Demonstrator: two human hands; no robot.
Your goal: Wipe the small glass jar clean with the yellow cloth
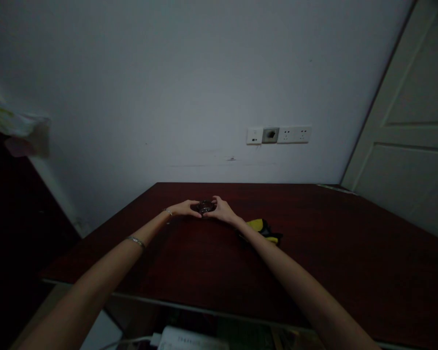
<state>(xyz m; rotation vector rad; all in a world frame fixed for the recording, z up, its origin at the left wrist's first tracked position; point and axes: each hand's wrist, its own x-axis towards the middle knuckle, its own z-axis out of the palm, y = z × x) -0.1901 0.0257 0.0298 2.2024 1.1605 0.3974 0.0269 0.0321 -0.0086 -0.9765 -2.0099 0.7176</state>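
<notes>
A small dark round glass dish, shiny and much like an ashtray, sits on the dark red tabletop toward the far side. My left hand curves round its left side, with thumb and fingers against the rim. From the right, my right hand holds the opposite side in the same way. Bracelets circle my left wrist and forearm. Partly behind my right forearm lies a yellow and black cloth-like item, whose exact kind I cannot make out.
The table meets a pale wall with a row of sockets. On the right stands a white panelled door. Below the table's front edge are a white power strip or box and a cable. A plastic bag is at far left.
</notes>
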